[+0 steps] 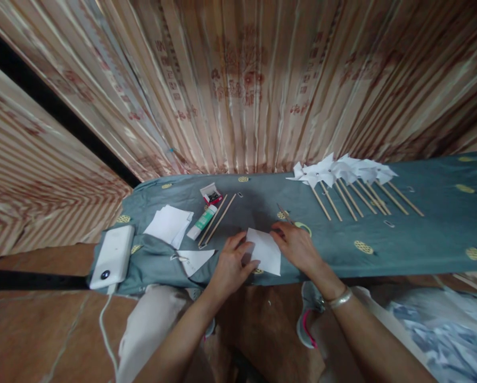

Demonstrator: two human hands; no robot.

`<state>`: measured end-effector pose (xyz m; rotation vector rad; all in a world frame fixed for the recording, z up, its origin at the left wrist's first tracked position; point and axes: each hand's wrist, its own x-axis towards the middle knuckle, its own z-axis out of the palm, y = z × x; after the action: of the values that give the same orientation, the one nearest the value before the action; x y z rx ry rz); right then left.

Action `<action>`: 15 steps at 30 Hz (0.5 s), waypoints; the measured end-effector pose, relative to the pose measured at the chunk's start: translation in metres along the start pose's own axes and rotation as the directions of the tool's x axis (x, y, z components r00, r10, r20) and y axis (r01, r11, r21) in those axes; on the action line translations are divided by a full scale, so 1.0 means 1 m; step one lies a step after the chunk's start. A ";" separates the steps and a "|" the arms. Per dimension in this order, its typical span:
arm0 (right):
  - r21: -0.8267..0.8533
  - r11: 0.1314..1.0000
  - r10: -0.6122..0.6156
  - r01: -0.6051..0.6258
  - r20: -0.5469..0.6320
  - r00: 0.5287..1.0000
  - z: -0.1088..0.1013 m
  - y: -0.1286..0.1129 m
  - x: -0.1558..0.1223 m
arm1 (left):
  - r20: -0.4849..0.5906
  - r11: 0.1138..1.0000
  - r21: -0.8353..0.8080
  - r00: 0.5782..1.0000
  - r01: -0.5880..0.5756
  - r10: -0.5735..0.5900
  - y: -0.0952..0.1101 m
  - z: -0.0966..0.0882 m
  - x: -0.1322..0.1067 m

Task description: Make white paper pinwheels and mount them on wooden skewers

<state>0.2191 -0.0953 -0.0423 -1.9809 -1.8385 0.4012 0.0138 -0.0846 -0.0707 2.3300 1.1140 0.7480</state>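
A white square of paper lies on the teal cloth-covered bench in front of me. My left hand rests on its left edge, fingers curled and pressing the paper down. On the paper's upper right corner sits my right hand, fingers flat, with a bangle at the wrist. A thin stick and a tape roll lie just beyond the right hand.
A stack of white paper squares, a glue tube, two wooden sticks and a small box of pins lie to the left. Several finished paper pinwheels lie at the right. A white power bank sits at the bench's left end.
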 end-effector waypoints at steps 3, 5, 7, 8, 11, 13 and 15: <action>0.015 1.000 -0.019 0.019 -0.002 1.000 0.002 0.002 0.001 | 0.064 1.000 -0.026 0.998 0.007 -0.005 0.004 -0.002 -0.001; 0.032 0.999 -0.039 0.039 -0.003 0.999 0.003 0.003 0.001 | 0.097 1.000 -0.025 0.995 0.012 -0.009 0.007 -0.004 -0.002; 0.054 0.998 -0.045 0.046 -0.007 0.999 0.003 0.004 0.002 | 0.111 1.000 -0.016 0.994 0.011 -0.010 0.009 -0.005 -0.002; 0.066 0.997 -0.043 0.044 -0.009 0.999 0.004 0.004 0.002 | 0.114 1.000 -0.008 0.993 0.008 -0.007 0.010 -0.005 -0.002; 0.110 0.993 -0.041 0.041 -0.005 0.999 0.004 0.002 0.004 | 0.120 0.999 0.038 0.993 -0.014 0.010 0.012 -0.006 -0.002; 0.137 0.989 -0.050 0.050 -0.008 0.999 0.003 0.001 0.006 | 0.132 0.996 0.080 0.991 -0.032 0.021 0.013 -0.006 -0.002; 0.155 0.986 -0.065 0.068 -0.026 0.998 0.003 0.000 0.007 | 0.150 0.992 0.120 0.988 -0.049 0.031 0.014 -0.006 -0.002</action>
<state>0.2183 -0.0882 -0.0440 -1.8083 -1.7964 0.4869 0.0167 -0.0928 -0.0580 2.4723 1.0783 0.5227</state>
